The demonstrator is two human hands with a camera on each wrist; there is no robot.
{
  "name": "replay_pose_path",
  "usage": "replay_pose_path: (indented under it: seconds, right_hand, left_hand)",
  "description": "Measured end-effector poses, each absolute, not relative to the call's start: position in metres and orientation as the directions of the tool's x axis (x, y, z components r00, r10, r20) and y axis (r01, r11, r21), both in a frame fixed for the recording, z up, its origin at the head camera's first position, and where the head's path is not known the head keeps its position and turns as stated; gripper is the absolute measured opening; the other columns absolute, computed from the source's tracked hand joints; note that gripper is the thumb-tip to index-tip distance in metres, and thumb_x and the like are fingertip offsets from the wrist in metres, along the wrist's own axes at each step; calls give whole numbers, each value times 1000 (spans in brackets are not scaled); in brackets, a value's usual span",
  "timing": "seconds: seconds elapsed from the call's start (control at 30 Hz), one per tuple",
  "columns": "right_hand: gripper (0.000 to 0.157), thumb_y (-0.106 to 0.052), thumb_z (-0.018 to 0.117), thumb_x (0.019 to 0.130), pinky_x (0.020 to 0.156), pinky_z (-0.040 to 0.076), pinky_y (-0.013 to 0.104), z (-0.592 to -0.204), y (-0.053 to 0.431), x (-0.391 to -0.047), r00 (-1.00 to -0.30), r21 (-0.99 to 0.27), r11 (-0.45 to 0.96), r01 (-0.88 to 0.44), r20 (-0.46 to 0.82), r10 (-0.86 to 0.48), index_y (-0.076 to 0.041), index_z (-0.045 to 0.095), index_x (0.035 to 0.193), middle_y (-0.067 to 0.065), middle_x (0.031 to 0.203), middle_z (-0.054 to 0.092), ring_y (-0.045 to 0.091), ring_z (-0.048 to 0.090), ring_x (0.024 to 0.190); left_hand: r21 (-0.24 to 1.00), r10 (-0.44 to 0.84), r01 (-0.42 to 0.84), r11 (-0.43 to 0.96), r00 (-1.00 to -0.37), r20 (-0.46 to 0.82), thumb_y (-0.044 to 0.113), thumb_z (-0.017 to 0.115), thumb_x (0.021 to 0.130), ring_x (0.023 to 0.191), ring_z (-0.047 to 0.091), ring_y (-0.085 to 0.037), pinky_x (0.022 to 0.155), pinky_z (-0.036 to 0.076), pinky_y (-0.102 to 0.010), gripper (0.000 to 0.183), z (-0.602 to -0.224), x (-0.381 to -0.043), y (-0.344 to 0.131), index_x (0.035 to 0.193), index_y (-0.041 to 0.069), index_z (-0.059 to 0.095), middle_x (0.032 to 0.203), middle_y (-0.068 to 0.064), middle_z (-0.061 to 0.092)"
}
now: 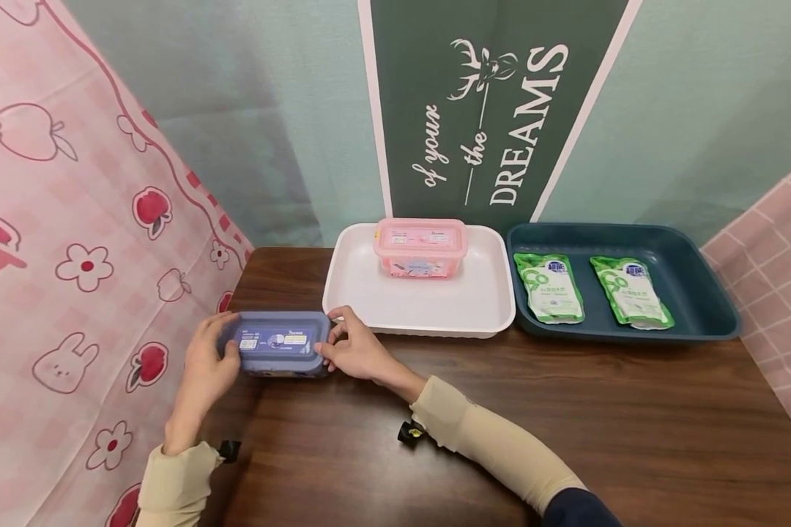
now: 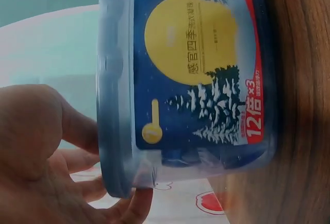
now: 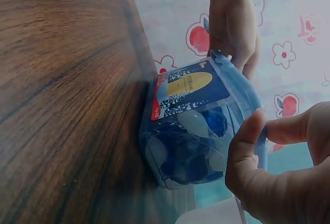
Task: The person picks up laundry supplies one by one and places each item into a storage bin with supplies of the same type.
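A clear tub of laundry pods with a blue-purple lid (image 1: 277, 342) is at the left of the table, long side toward me. My left hand (image 1: 209, 362) grips its left end, thumb over the lid and fingers round the far side. At the other end my right hand (image 1: 356, 350) pinches the lid's rim between thumb and fingers. A dark blue label (image 2: 206, 95) with a yellow moon and snowy trees covers the tub's front. Through its end wall, blue and white pods (image 3: 193, 147) show in the right wrist view. The lid is on.
Behind the tub, a white tray (image 1: 349, 293) holds a pink-lidded tub (image 1: 422, 249). Right of it, a dark teal tray (image 1: 699, 293) carries two green-and-white pouches (image 1: 550, 289) (image 1: 633, 293). A pink patterned curtain (image 1: 72, 256) borders the table's left side.
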State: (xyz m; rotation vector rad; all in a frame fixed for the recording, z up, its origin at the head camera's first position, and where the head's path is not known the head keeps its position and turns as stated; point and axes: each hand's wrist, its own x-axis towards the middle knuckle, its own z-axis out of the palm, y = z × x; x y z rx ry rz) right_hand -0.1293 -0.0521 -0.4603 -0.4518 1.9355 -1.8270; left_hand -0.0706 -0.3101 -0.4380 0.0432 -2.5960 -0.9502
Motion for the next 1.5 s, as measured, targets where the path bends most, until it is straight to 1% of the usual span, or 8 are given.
replay_pose_path:
  seconds: [0.07,0.17,0.33,0.53,0.73,0.9,1.2,1.5]
  right_hand:
    - [52,-2,73,98,72,64,56,-462,-49,-129,-848,-995,69,66,-92,-521,-1,43,139,5,89,58,13,63,58]
    - [52,-2,73,98,71,65,55,-463,-44,-128,-847,-995,58,77,-96,-523,0,43,140,6,89,58,15,64,59]
    - [50,-1,73,98,70,65,53,-464,-36,-125,-848,-995,34,99,-102,-521,3,44,139,6,90,59,16,63,60]
    - [48,0,73,98,66,64,44,-468,-24,-122,-841,-993,1,121,-103,-531,5,44,136,6,91,58,12,62,60]
    - [47,0,73,97,66,64,45,-469,-12,-119,-839,-991,-15,134,-105,-534,6,45,134,6,91,59,12,63,61]
    - [45,0,74,96,64,63,42,-471,-4,-117,-842,-989,-45,138,-93,-531,7,46,131,6,89,60,12,63,62]
    - [42,-1,74,95,63,60,35,-471,20,-115,-825,-978,-69,199,-129,-550,7,47,126,5,90,61,14,64,62]
    - [39,-6,75,96,63,60,36,-469,42,-112,-820,-978,-14,208,-166,-547,3,51,125,5,93,63,17,65,63]
  left_hand:
    - [656,-183,51,753,-941,284,-12,54,92,111,63,-43,97,50,-30,44,-436,-70,-312,134,-8,66,134,-31,61]
    - [692,-223,-29,722,-955,194,-8,56,95,90,67,-19,72,46,-8,42,-432,-69,-316,136,-5,66,125,-33,66]
    - [724,-234,-112,680,-970,70,0,63,97,77,61,6,61,49,-12,39,-427,-67,-323,136,-5,66,116,-36,71]
    - [718,-197,-185,671,-978,-68,11,66,101,91,62,9,73,48,-9,39,-427,-65,-326,136,-6,64,123,-28,70]
    - [744,-99,-199,638,-979,-177,16,63,107,103,64,-6,76,51,-15,41,-429,-66,-328,141,-6,56,120,-18,64]
    - [812,-34,-203,547,-975,-220,15,65,107,92,62,-5,69,57,-27,44,-432,-67,-328,143,-4,51,117,-13,61]
    - [929,61,-295,225,-947,-315,9,65,106,87,71,-9,72,65,-31,42,-442,-69,-319,141,-5,47,108,7,68]
    - [937,121,-314,152,-935,-333,6,65,105,87,71,-11,73,66,-32,31,-445,-71,-304,130,-2,49,108,1,66]
